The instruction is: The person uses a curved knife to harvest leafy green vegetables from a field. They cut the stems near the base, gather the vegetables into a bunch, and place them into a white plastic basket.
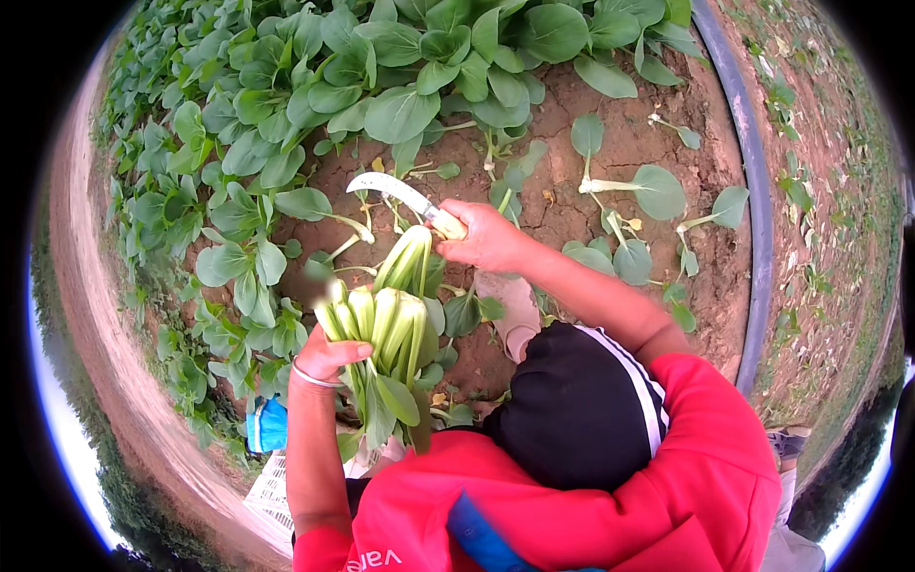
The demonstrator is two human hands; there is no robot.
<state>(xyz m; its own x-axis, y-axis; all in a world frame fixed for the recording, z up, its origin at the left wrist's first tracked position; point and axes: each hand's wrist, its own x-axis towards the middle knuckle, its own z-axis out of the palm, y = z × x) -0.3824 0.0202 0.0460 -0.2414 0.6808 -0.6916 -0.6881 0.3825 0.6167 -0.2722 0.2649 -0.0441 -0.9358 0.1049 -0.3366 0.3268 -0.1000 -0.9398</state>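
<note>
My left hand (330,355) is closed around a bunch of leafy greens (386,322), whose pale cut stem ends point up and leaves hang down. My right hand (480,232) grips the light handle of a curved harvesting knife (392,186); its blade points left. Another green plant (406,261) is right under my right hand, above the bunch; whether my fingers hold it too, I cannot tell.
Growing leafy greens (243,143) fill the left and top. Loose leaves (658,191) lie on cracked soil (557,171). A dark hose (750,164) curves along the right. A white plastic crate (270,493) and a blue item (268,427) are at lower left; another person's leg (786,493) shows lower right.
</note>
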